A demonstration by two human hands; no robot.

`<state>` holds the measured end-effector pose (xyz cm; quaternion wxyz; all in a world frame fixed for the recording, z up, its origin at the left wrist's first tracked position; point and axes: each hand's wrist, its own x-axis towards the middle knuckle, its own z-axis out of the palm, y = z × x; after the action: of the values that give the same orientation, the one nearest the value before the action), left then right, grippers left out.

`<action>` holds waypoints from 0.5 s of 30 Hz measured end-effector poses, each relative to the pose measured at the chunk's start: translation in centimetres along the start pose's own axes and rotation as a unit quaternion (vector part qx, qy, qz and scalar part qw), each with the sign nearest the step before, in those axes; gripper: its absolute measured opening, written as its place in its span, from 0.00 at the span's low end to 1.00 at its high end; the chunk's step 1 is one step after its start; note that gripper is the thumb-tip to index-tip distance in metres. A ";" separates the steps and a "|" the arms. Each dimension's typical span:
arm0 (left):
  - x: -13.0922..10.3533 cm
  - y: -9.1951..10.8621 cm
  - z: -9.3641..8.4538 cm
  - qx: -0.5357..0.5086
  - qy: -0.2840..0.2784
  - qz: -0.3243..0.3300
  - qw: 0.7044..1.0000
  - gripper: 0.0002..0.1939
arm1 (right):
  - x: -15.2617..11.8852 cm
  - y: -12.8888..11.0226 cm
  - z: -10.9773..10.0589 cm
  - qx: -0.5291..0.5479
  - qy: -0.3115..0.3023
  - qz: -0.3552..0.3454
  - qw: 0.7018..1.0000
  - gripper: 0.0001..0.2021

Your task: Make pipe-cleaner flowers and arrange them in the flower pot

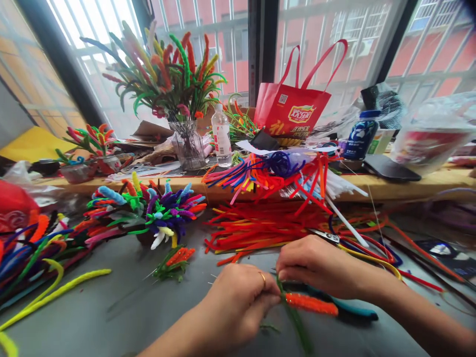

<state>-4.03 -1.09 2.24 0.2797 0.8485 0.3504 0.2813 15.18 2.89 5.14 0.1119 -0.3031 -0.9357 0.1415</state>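
Orange-and-green chenille piece, held in both hands above a grey bench

Item: one orange-and-green chenille piece (311,303), at the near side of the bench (130,322), its orange spike pointing right and a green strip hanging below.
Left hand (241,300): ringed, fingers closed, thumb and fingertips pinching the piece where orange meets green.
Right hand (308,263): fingers curled, fingertips drawn together at the piece's upper green end; the exact grip is partly hidden.
Beside the piece: one teal-handled tool (357,311), lying partly behind the orange spike.
Beyond the hands: a spread of red chenille stems (256,230).
Left of these: a small orange-and-green sprig (180,256), lying flat; behind it, a multicoloured bunch (167,206).
On the wooden ledge (230,192): a glass vase (189,148) of chenille stalks, a clear bottle (222,139), a red bag (286,111), upright, and a dark blue bottle (360,136).
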 end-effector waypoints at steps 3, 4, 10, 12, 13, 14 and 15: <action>0.1 -0.5 0.8 0.040 0.016 -0.032 0.999 0.10 | -0.3 -1.3 0.2 -0.128 0.027 0.007 0.991 0.09; 0.2 -0.6 0.9 0.052 0.028 -0.048 0.997 0.11 | -0.5 -1.8 0.4 -0.166 0.050 -0.001 0.985 0.10; 0.6 -0.8 0.8 -0.042 0.167 -0.136 0.976 0.11 | -1.1 -4.5 3.3 -0.268 0.226 -0.034 0.936 0.13; 0.6 -0.6 0.5 -0.126 0.194 -0.154 0.961 0.10 | -1.1 -4.5 4.1 -0.207 0.237 -0.006 0.949 0.13; 0.5 -0.6 0.3 -0.169 0.202 -0.158 0.952 0.11 | -1.0 -4.3 4.3 -0.160 0.231 0.010 0.960 0.12; 0.5 -0.6 0.1 -0.210 0.204 -0.158 0.943 0.11 | -0.9 -4.0 4.3 -0.106 0.218 0.027 0.970 0.12; 0.5 -0.6 -0.1 -0.247 0.199 -0.157 0.935 0.10 | -0.7 -3.6 4.1 -0.049 0.197 0.044 0.978 0.12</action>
<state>-4.03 -0.35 2.06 0.4458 0.6129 0.4474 0.4748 12.60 -1.18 2.45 0.2728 -0.3711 -0.8868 0.0377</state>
